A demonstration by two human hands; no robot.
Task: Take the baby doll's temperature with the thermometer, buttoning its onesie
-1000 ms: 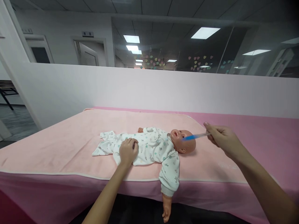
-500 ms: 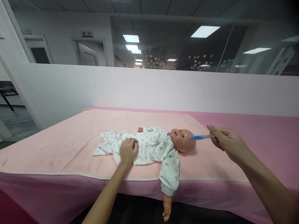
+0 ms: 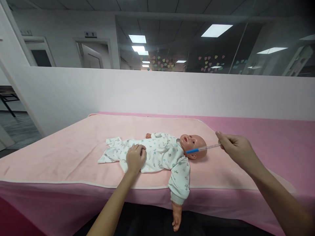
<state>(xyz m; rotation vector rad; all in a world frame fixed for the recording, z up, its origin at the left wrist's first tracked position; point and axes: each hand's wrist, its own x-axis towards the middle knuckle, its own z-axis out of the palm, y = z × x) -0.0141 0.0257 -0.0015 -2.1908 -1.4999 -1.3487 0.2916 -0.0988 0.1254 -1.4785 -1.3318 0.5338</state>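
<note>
A baby doll (image 3: 157,154) in a white printed sleepsuit lies on its back, head to the right, with its near arm hanging over the table edge. My left hand (image 3: 136,157) rests on the doll's lower belly, fingers laid over the cloth and thumb a little apart. Between the thumb and fingers of my right hand (image 3: 233,147) is a thin clear thermometer (image 3: 204,148) with a blue end. Its blue end points left and passes in front of the doll's head, near the cheek; whether it touches cannot be told.
The doll lies on a peach blanket (image 3: 69,154) spread over a pink table cover (image 3: 278,141). A white half wall (image 3: 197,95) with glass above stands behind the table. At the far left a dark piece of furniture (image 3: 8,98) shows through an opening.
The thermometer's blue end has swung down and left from beside the doll's forehead, and it looks sharper now. My right hand has shifted slightly left; my left hand stays on the doll.
</note>
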